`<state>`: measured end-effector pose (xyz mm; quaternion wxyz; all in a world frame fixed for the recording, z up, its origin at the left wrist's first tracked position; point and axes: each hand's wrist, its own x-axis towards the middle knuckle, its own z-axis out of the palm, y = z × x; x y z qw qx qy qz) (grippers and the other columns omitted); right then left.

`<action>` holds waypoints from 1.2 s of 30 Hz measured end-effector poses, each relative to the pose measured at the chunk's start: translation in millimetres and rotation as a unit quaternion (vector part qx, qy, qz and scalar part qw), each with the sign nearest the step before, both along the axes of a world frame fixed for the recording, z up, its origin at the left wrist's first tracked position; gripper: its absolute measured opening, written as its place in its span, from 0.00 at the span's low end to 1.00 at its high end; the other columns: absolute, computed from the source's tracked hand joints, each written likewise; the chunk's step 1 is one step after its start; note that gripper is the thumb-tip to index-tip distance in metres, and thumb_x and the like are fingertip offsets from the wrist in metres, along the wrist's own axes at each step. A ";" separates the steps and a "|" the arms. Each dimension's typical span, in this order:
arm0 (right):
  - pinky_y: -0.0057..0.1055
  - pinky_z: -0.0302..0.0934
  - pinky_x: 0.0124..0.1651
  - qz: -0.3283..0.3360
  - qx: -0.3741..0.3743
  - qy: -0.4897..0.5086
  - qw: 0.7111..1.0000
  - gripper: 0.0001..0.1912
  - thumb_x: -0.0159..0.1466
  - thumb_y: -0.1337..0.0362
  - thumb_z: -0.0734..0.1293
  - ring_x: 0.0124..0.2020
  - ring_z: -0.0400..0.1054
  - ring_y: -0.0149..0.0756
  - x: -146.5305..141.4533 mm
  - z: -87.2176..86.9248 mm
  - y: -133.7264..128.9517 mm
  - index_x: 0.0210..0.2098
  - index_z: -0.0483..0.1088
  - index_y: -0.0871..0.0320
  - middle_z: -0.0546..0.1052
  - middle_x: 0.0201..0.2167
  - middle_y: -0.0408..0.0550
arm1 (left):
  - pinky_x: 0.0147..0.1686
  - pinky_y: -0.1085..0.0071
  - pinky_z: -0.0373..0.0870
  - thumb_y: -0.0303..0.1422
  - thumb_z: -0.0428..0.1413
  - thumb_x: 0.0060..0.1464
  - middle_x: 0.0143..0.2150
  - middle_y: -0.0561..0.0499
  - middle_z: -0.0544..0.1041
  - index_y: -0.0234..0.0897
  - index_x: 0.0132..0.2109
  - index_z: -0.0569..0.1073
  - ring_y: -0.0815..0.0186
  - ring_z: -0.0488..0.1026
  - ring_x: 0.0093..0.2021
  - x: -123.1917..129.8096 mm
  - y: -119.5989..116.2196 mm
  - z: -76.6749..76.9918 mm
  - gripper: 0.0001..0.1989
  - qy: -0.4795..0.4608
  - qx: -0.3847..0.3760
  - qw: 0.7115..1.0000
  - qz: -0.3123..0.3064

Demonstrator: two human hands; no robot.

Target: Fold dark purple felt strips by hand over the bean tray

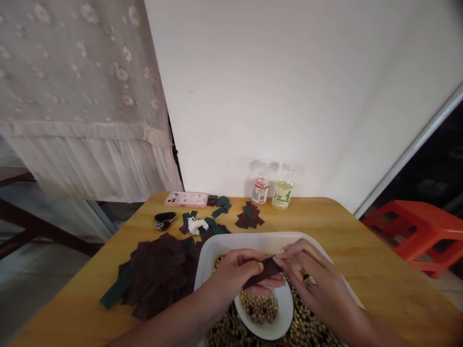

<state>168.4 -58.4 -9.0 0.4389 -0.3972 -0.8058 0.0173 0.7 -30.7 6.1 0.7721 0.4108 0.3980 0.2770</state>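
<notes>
A dark brown fabric piece (263, 273) is held between both hands above a white bowl (287, 311). My left hand (242, 272) grips its left end, thumb on top and fingers beneath. At its right end, my right hand (313, 274) pinches the upper corner with thumb and fingertips. Small tan and dark beads (257, 308) lie in the bowl, which rests in a white tray (213, 241) full of similar beads. Left of the tray is a heap of dark brown pieces (162, 265) with a green strip (117, 291) at its edge.
Along the back of the wooden table (376, 284) are a pink phone (186, 199) and two bottles (260, 188) by the wall. Nearer are a black strap (165, 219), a crumpled white tissue (197, 225) and scattered green and brown pieces (251, 216). An orange stool (423, 221) stands right.
</notes>
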 end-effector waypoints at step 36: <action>0.28 0.63 0.31 0.039 -0.024 -0.011 0.999 0.10 0.59 0.77 0.56 0.31 0.66 0.32 -0.3 -0.3 -2.2 0.26 0.61 0.57 0.67 0.27 0.46 | 0.32 0.69 0.69 0.32 0.56 0.39 0.29 0.45 0.78 0.31 0.36 0.70 0.60 0.76 0.33 0.1 0.3 -2.8 0.14 -0.002 -0.002 1.000 -0.012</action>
